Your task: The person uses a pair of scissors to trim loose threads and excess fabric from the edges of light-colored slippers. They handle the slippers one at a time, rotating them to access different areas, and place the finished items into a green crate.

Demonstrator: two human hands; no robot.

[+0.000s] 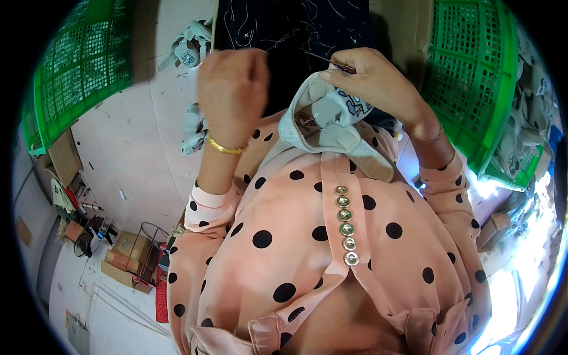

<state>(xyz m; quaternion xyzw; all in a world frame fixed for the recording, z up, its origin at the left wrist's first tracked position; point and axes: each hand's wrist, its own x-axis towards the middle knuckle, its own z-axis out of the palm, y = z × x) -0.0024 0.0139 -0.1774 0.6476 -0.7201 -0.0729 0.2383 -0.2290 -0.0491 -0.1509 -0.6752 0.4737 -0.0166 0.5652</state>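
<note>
My left hand (232, 89), a gold bangle at its wrist, is raised over my lap and blurred by motion. Its fingers curl closed, and whatever they may hold is hidden. My right hand (370, 77) is closed on a thin pointed metal tool (344, 68) with a dark reddish handle. It also grips the edge of a small pale grey shoe upper (290, 127) with cartoon patches and a strap. The upper hangs against my polka-dot shirt, its inside partly showing. The two hands are apart.
Green plastic crates stand at the left (83, 77) and right (467, 77), the right one beside a heap of similar pieces (526, 130). More uppers (188, 53) lie to the left. Loose threads cover my dark trousers (254, 23). Cardboard boxes (130, 254) sit at the lower left.
</note>
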